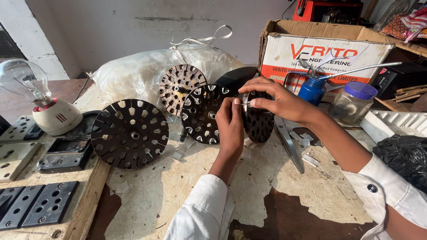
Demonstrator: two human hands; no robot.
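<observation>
From my remote seat I saw both hands meeting just above the centre of the view. The left hand (231,129) came up from six o'clock, its fingers curled closed, thumb and forefinger nipping a small pale strip (245,103). The right hand (278,102) reached in from four o'clock and pinched the same strip from the other side, fingers narrowed tight on it. The strip sat between the two hands, right in front of a dark slotted stator disc (260,122) standing on edge behind the fingers; whether it touched the disc I could not tell.

At nine o'clock of the hands a second slotted disc (202,113) leaned upright, with a rustier one (180,87) behind it at ten o'clock against a plastic sack (133,73). A larger black disc (130,133) lay further out at nine o'clock. Scissors (288,144) lay on the workbench (187,186) at five o'clock of the right hand. A blue oil can (312,89) and a blue-lidded jar (353,102) stood at three o'clock before a cardboard box (320,49). A light bulb (26,82) in a holder stood at far nine o'clock.
</observation>
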